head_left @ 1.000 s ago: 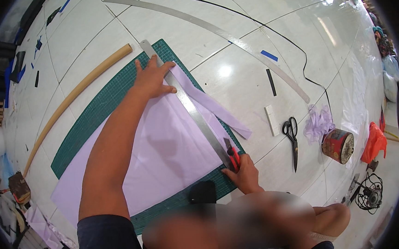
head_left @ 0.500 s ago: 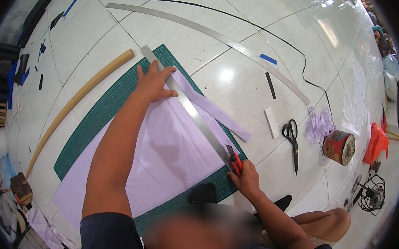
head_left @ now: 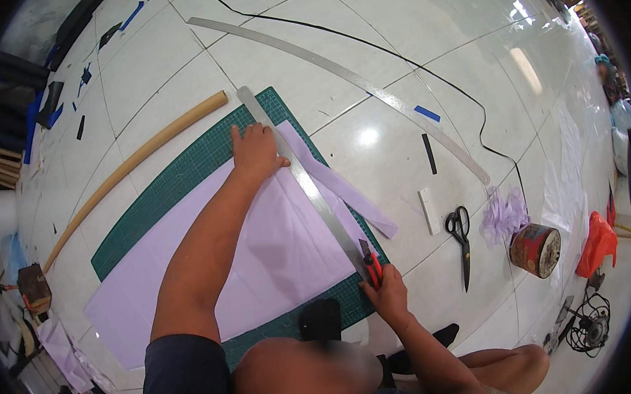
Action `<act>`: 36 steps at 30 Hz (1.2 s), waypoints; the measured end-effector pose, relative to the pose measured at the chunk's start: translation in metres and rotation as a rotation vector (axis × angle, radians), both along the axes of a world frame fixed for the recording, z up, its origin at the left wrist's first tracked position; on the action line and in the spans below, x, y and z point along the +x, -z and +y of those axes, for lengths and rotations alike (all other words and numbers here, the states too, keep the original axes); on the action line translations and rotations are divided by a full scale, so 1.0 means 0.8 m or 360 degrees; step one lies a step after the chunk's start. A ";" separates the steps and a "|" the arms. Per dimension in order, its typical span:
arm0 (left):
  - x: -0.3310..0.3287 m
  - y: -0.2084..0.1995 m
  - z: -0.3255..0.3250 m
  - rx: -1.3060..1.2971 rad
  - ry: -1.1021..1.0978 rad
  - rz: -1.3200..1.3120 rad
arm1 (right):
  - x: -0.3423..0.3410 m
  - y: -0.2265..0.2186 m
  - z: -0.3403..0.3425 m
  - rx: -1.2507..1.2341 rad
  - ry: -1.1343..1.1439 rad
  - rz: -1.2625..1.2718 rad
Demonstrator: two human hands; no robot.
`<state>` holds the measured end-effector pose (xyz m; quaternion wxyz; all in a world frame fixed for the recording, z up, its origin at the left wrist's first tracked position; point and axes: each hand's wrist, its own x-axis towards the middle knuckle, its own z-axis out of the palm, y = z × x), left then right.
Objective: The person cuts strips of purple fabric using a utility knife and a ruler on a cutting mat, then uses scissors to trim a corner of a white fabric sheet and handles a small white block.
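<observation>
Lilac fabric (head_left: 246, 253) lies spread over a green cutting mat (head_left: 182, 173), overhanging its left side. A long steel ruler (head_left: 313, 190) crosses the fabric's right side. My left hand (head_left: 257, 153) presses down on the ruler near its far end, fingers slightly bent and apart, thumb out to the right. Closed around a red utility knife (head_left: 372, 266), my right hand (head_left: 390, 294) is at the ruler's near end, by the fabric's lower right corner. The knife's dark blade points away from me along the ruler's edge. A narrow lilac strip (head_left: 356, 205) angles off to the right of the ruler.
Left of the mat lies a cardboard tube (head_left: 137, 157). To the right are black scissors (head_left: 463, 245), a white block (head_left: 430, 211), crumpled lilac fabric (head_left: 503, 212), a red tin (head_left: 536, 251) and an orange-red bag (head_left: 597, 243). Another long metal strip (head_left: 336, 71) and a black cord (head_left: 393, 54) cross the tiles.
My left hand's fingers have drawn closer together on the ruler. The knife stays in my right hand near the same corner. The whole view has shifted slightly.
</observation>
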<state>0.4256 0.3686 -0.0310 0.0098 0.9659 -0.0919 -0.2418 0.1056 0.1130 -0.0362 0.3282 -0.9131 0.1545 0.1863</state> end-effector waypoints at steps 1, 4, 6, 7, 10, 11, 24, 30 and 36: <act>0.001 0.000 0.000 -0.0001 0.0002 0.0019 | 0.000 0.000 0.000 0.0007 0.0001 0.0015; -0.001 -0.001 -0.006 0.0061 0.0003 0.0066 | 0.000 0.003 -0.002 0.0017 0.0000 0.0039; -0.006 -0.006 -0.019 0.0112 0.0006 0.0073 | -0.002 0.006 -0.005 0.0009 -0.0003 0.0030; -0.012 -0.006 -0.022 0.0143 0.0002 0.0073 | -0.003 0.007 -0.005 0.0013 -0.0009 0.0028; -0.017 -0.003 -0.024 0.0182 -0.0013 0.0063 | 0.001 0.004 -0.003 0.0011 -0.0031 0.0005; -0.018 0.000 -0.024 0.0183 -0.0018 0.0061 | 0.004 -0.002 -0.002 0.0002 -0.0043 -0.0016; -0.023 0.003 -0.017 0.0193 0.0097 -0.0013 | 0.309 -0.031 0.116 -0.0019 -0.0519 -0.0045; -0.031 0.030 -0.007 0.0249 0.0123 -0.0186 | 0.338 -0.009 0.157 -0.0046 -0.0547 -0.0037; -0.027 0.026 -0.011 0.0208 0.0093 -0.0197 | 0.343 -0.006 0.162 -0.0157 -0.0569 0.0023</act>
